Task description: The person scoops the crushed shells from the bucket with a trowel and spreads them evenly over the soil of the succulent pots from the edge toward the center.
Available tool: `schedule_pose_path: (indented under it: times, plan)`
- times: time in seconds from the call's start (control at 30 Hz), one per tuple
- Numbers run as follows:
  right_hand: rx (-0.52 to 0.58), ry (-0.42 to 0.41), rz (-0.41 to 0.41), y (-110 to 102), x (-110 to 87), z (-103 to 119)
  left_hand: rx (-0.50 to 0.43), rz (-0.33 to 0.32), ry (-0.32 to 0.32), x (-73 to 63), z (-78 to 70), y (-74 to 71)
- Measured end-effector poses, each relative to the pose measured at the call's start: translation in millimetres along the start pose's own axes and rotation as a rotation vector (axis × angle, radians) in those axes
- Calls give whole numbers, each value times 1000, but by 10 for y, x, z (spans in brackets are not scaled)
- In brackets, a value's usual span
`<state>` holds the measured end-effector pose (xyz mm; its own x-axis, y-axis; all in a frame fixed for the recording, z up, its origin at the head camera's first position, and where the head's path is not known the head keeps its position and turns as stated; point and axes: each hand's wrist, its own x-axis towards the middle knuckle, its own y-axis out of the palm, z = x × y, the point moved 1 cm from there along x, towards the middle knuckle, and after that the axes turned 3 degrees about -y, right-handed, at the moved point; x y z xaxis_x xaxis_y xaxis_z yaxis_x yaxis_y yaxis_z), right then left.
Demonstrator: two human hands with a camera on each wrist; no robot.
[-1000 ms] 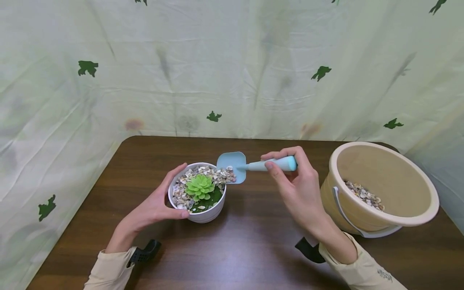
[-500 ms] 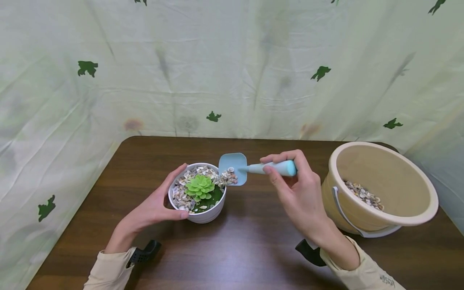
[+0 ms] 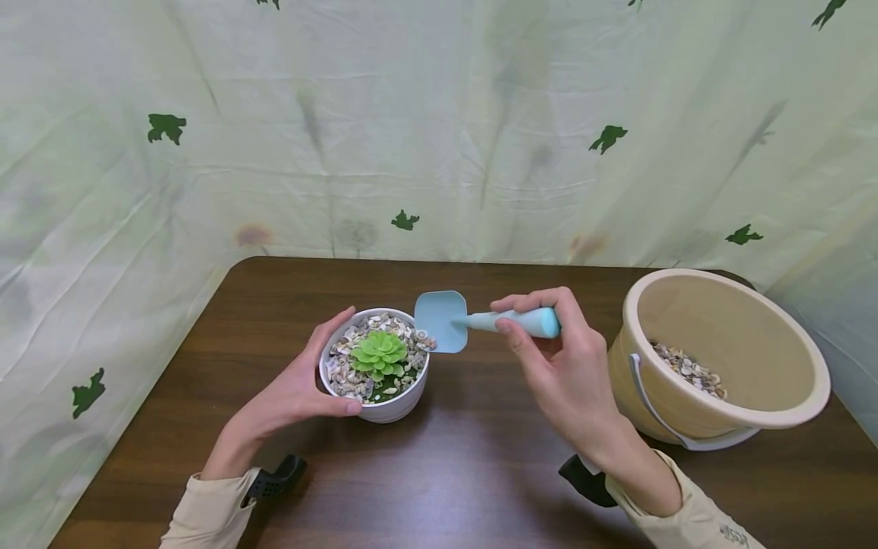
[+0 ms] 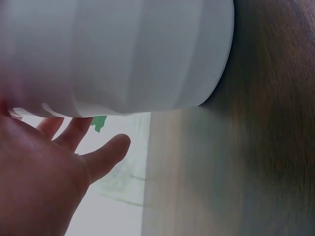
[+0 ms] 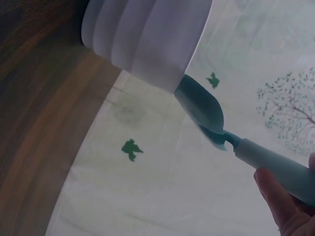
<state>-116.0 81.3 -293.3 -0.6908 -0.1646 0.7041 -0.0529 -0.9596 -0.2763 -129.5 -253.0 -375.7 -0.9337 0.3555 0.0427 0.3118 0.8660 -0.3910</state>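
A white ribbed flowerpot (image 3: pixel 392 412) stands upright on the table, holding a green succulent (image 3: pixel 379 354) ringed by small shells (image 3: pixel 341 364). My left hand (image 3: pixel 296 387) grips the pot from its left side, thumb at the front rim and fingers reaching behind. The left wrist view shows the pot's wall (image 4: pixel 147 54) close up. By its handle, my right hand (image 3: pixel 568 374) holds a light blue trowel (image 3: pixel 440 320). In the right wrist view the blade (image 5: pixel 202 105) meets the pot's rim. A few shells are at the blade's left edge; the rest of it is bare.
To the right stands a beige bucket (image 3: pixel 620 366) with a grey handle and a heap of shells (image 3: pixel 688 370) at its bottom. The brown table (image 3: pixel 480 473) ends at a pale curtain (image 3: pixel 439 137) printed with green birds.
Shells have slid left off the trowel into the pot, covering more of the green patch beside the succulent. The right hand has dropped slightly; the left hand keeps its place.
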Motion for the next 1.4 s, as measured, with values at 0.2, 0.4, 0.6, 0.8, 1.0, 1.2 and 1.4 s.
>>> schedule_pose_path:
  times: [0.2,0.4,0.6,0.8,1.0,1.2,1.4]
  plan:
    - [1,-74,-2,12,-28,7,29,7,-6,-1,-11,2]
    - [14,-196,5,66,-94,-18,-54,41,-21,-11,12,-2]
    - [25,-311,-15,115,-119,-62,-28,32,-19,-12,22,-9]
    - [98,-390,-24,137,-102,-148,16,21,-44,-20,8,-15]
    - [282,-241,-71,81,-104,-271,31,15,-72,-28,-26,-8]
    - [540,148,-205,-118,-48,-305,-19,11,-48,-101,-12,-23]
    - [652,280,-278,-450,-42,-227,29,5,-45,-330,46,-73]
